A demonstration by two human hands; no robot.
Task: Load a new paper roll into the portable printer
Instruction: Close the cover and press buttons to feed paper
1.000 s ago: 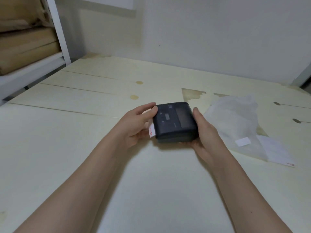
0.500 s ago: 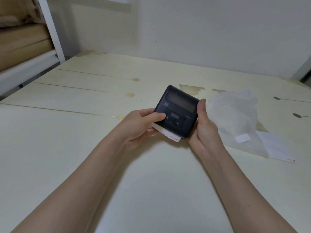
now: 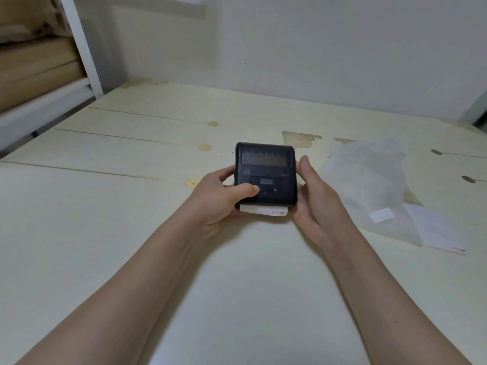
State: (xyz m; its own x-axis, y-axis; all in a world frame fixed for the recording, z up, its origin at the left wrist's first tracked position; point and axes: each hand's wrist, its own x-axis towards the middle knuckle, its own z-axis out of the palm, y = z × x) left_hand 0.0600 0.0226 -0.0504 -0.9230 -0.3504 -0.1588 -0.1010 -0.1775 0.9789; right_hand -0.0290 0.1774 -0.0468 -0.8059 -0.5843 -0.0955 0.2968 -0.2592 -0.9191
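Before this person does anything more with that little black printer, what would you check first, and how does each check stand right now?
1. Printer held by both hands: ok, left hand and right hand flank it.
2. Cover shut: ok, looks closed.
3. Paper strip showing at the near edge: ok.
4. Roll seated inside: cannot tell, hidden.
5. Left thumb on the control panel: ok.
6. Plastic bag clear of the printer: ok, lying to the right.
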